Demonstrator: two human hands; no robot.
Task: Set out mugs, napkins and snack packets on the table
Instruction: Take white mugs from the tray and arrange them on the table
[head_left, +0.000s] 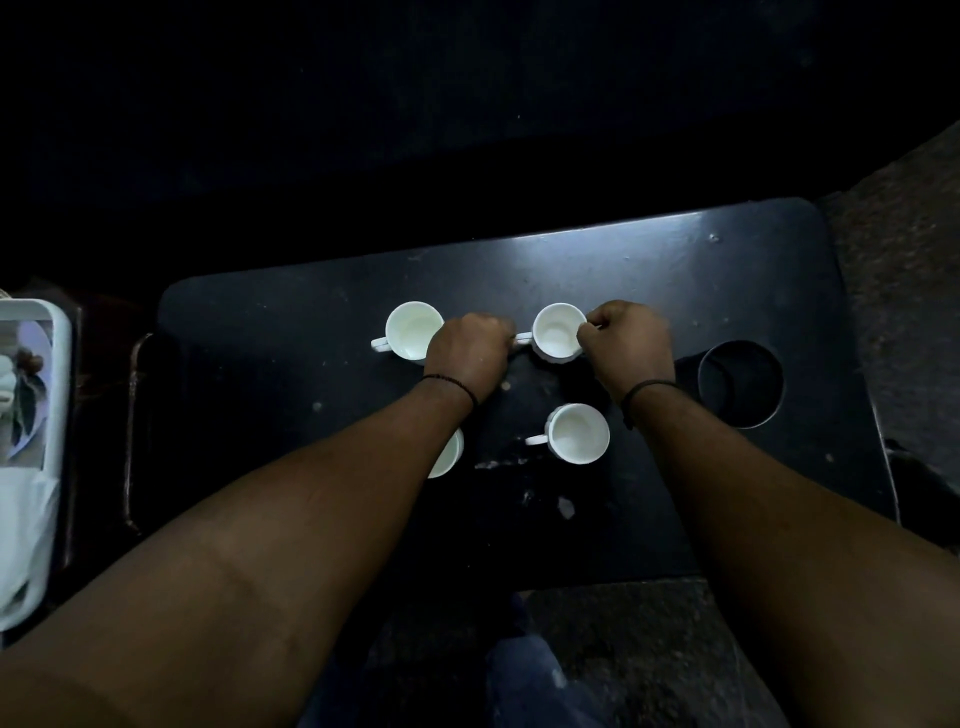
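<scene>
mugs are the step in hand: four white ones sit on the dark table (727, 270), and both hands work the far right mug (557, 332). the left hand (470, 349) is curled round that mug's handle, which pokes out from under its knuckles, while the right hand (626, 340) pinches the rim on the opposite side. just left of the left hand stands a second mug (410, 330); below the right wrist, apart from it, sits a third mug (577, 434); a fourth mug (448, 457) is mostly hidden under the left forearm. i judge this mug is being squared into line with the others. well left of the left arm, a pale tray (57, 332) holds what may be napkins and packets, too dim to tell. next, probably, letting go and reaching for that tray.
</scene>
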